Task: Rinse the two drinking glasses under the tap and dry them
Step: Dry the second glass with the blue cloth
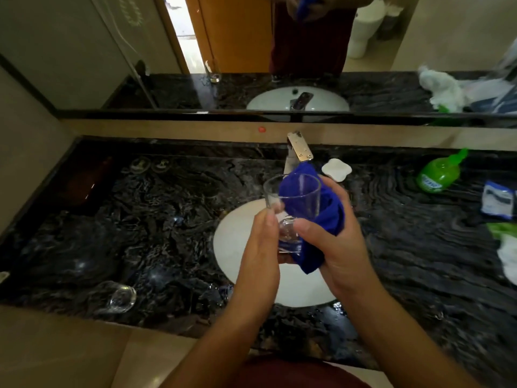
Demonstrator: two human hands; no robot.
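left hand point(261, 242) pinches glass point(293, 208) base; right hand point(340, 233) presses blue cloth point(321, 219) round it. risk: wet glass slips into sink point(232, 239), 6 o'clock.

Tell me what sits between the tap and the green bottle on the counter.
A white soap dish lies between the tap and the green bottle, on the dark counter, in the head view.

Two drinking glasses point(291, 208) point(119, 298), one blue cloth point(321, 219), one green bottle point(437, 175), one tap point(298, 152).
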